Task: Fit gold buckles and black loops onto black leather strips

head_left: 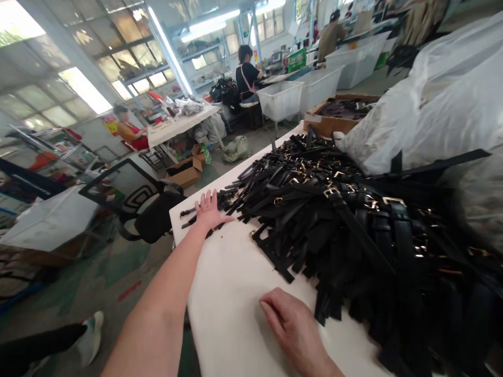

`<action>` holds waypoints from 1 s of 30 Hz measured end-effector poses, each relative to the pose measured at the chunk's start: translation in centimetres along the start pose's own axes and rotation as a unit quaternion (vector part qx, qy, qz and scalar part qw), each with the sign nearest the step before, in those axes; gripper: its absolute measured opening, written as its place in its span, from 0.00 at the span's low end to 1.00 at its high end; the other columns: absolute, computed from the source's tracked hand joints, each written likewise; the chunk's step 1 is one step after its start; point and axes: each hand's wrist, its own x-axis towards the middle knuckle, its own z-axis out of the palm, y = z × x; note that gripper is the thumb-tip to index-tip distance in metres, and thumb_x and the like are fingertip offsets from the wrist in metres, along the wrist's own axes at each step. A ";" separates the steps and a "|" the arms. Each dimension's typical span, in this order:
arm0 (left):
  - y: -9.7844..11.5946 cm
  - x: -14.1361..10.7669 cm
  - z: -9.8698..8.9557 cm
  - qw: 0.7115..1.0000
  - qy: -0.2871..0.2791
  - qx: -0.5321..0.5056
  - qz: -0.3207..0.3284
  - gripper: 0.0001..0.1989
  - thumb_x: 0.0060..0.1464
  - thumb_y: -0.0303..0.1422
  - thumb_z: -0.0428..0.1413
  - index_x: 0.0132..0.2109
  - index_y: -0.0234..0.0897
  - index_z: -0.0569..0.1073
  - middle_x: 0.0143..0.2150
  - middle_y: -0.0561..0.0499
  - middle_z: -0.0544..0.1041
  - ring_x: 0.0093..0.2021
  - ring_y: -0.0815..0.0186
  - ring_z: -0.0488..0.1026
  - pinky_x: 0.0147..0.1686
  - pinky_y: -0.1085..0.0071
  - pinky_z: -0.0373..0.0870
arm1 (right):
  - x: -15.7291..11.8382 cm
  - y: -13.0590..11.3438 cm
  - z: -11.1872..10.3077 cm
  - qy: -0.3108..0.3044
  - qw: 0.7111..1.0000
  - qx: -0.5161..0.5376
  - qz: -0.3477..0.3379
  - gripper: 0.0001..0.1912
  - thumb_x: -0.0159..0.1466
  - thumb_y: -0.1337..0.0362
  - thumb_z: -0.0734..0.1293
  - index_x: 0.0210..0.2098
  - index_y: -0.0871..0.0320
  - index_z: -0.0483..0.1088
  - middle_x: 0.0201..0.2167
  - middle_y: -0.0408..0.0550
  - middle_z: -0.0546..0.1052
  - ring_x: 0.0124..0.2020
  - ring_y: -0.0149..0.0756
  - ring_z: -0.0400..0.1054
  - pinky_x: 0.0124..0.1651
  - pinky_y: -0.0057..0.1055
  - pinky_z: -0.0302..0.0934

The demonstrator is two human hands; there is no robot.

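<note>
A large heap of black straps with gold buckles [310,209] covers the right side of the white table [231,293]. My left hand [209,210] reaches to the table's far left corner, fingers spread, over a few small black straps [189,215] there. Nothing is gripped in it. Nearer to me, my right hand [293,327] rests low over the bare tabletop, left of the heap's near edge, with its fingers curled together. Whatever those fingers may hold is hidden.
Behind the heap are a cardboard box [330,123] and large translucent plastic bags [432,110]. A black office chair [153,212] stands left of the table. Another person's shoe [91,335] shows at lower left. Seated people work at tables farther back.
</note>
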 end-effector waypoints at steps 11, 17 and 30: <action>-1.3 1.9 0.4 0.997 -0.003 -0.054 -0.062 0.32 0.54 0.39 0.56 0.64 0.34 0.62 0.61 0.37 0.70 0.62 0.51 0.66 0.61 0.61 0.60 | -0.1 0.4 0.2 0.001 1.000 0.002 -0.024 0.10 0.71 0.62 0.58 0.37 0.54 0.70 0.31 0.44 0.75 0.34 0.35 0.70 0.36 0.30 0.58; 1.0 3.5 0.2 0.994 -0.044 -0.049 -0.082 0.23 0.48 0.27 0.57 0.54 0.30 0.70 0.48 0.32 0.79 0.50 0.47 0.76 0.48 0.59 0.71 | -0.1 0.2 0.1 0.000 1.000 0.022 -0.019 0.10 0.70 0.62 0.59 0.37 0.54 0.71 0.32 0.44 0.76 0.34 0.35 0.71 0.37 0.30 0.59; 1.6 -5.4 -7.0 0.969 0.014 -0.223 -0.106 0.20 0.52 0.27 0.51 0.53 0.31 0.70 0.41 0.44 0.80 0.40 0.56 0.78 0.39 0.65 0.74 | -0.1 0.4 -1.1 0.041 0.986 0.163 -0.001 0.19 0.68 0.55 0.64 0.55 0.55 0.69 0.51 0.54 0.75 0.49 0.42 0.72 0.50 0.37 0.67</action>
